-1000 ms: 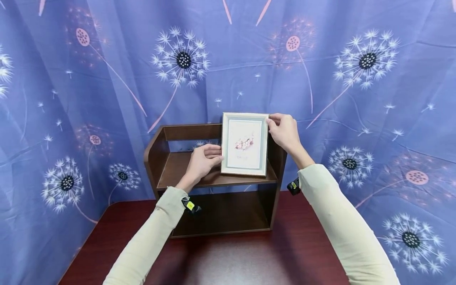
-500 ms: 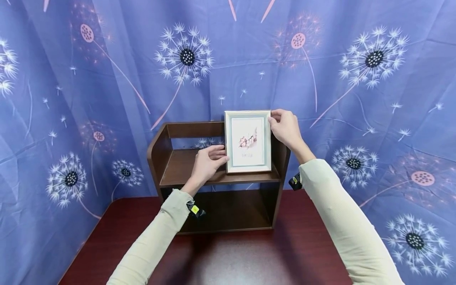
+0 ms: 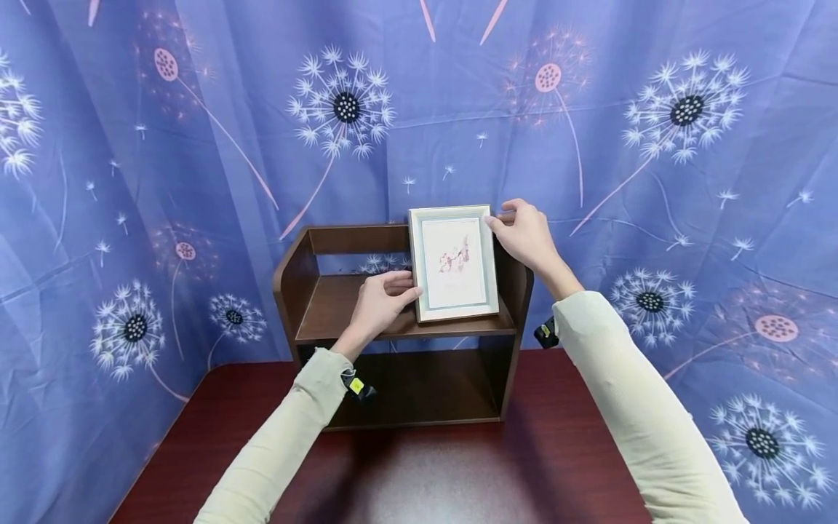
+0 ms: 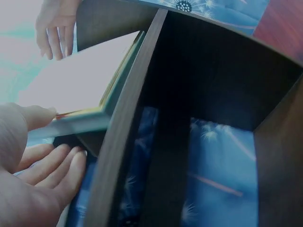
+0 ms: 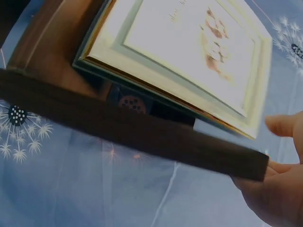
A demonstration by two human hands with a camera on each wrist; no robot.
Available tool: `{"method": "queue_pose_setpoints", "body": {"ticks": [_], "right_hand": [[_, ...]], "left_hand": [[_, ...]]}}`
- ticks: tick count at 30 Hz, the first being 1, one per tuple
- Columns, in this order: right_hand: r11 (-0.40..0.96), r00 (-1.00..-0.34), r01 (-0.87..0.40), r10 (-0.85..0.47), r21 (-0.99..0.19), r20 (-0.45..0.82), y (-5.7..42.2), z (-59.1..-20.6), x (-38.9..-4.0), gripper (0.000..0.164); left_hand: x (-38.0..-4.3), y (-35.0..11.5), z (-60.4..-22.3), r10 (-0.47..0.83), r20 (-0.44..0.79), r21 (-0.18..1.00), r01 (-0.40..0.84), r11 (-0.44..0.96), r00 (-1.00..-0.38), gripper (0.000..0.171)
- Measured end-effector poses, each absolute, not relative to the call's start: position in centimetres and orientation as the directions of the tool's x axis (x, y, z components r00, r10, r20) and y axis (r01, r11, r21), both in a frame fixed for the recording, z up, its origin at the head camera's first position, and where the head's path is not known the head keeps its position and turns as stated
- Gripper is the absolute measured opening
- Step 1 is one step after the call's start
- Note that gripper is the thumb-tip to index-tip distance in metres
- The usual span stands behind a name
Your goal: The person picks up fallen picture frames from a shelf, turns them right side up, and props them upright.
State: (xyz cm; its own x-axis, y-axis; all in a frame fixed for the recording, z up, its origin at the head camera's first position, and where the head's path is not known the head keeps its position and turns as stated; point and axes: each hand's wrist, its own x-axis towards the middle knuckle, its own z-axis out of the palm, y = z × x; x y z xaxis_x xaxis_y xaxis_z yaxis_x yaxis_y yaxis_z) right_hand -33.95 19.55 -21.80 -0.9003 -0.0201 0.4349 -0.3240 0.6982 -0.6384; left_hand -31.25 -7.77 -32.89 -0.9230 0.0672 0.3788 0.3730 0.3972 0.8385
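A picture frame [image 3: 455,263] with a pale border and a reddish floral print stands on the upper board of a small brown shelf [image 3: 340,302], near its right side, tilted slightly. My left hand [image 3: 380,306] holds its left edge, thumb on the front and fingers round behind, as the left wrist view shows. My right hand [image 3: 526,233] is at the upper right corner, thumb and fingers spread. A small gap shows between that thumb [image 5: 281,125] and the frame [image 5: 189,56] in the right wrist view. The back of the frame is mostly hidden.
The shelf's lower compartment [image 3: 419,386] lies below, and its right side panel [image 3: 516,313] is close to the frame. A dark red table [image 3: 419,473] carries the shelf. Behind hangs a blue curtain [image 3: 432,87] with dandelion prints.
The picture frame has gone from nearly upright to a slight lean, its top shifted left. My right hand has come off the frame's right edge; my left hand stays at the left edge.
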Motion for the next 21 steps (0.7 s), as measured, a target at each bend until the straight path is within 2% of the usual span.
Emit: {"method": "queue_pose_setpoints", "body": {"ticks": [7, 11, 14, 18, 20, 21], "right_hand": [[0.685, -0.878, -0.351, -0.004, -0.639, 0.479, 20.9, -22.2, -33.2, 0.076], [0.68, -0.872, -0.364, -0.01, -0.636, 0.489, 21.8, -23.3, -32.2, 0.08], [0.69, -0.871, -0.365, -0.016, -0.625, 0.491, 23.0, -24.1, -30.8, 0.085], [0.724, -0.875, -0.355, -0.034, -0.591, 0.483, 25.2, -24.6, -28.8, 0.088], [0.748, -0.874, -0.35, -0.043, -0.564, 0.484, 26.3, -24.9, -28.1, 0.087], [0.758, -0.875, -0.346, -0.048, -0.553, 0.481, 26.8, -25.1, -27.7, 0.087]], "left_hand": [[-30.6, -8.3, -31.8, 0.093, 0.417, 0.776, 0.408, 0.482, -0.904, 0.05], [-29.3, -9.8, -31.0, 0.1, 0.482, 0.689, 0.447, 0.571, -0.871, 0.05], [-27.5, -12.0, -29.8, 0.156, 0.615, 0.514, 0.543, 0.664, -0.773, 0.045], [-24.8, -15.6, -28.2, 0.245, 0.791, 0.218, 0.632, 0.743, -0.561, 0.041], [-23.7, -17.4, -27.9, 0.248, 0.839, 0.137, 0.63, 0.765, -0.484, 0.04], [-23.2, -18.3, -27.8, 0.24, 0.852, 0.12, 0.62, 0.775, -0.465, 0.04]]}}
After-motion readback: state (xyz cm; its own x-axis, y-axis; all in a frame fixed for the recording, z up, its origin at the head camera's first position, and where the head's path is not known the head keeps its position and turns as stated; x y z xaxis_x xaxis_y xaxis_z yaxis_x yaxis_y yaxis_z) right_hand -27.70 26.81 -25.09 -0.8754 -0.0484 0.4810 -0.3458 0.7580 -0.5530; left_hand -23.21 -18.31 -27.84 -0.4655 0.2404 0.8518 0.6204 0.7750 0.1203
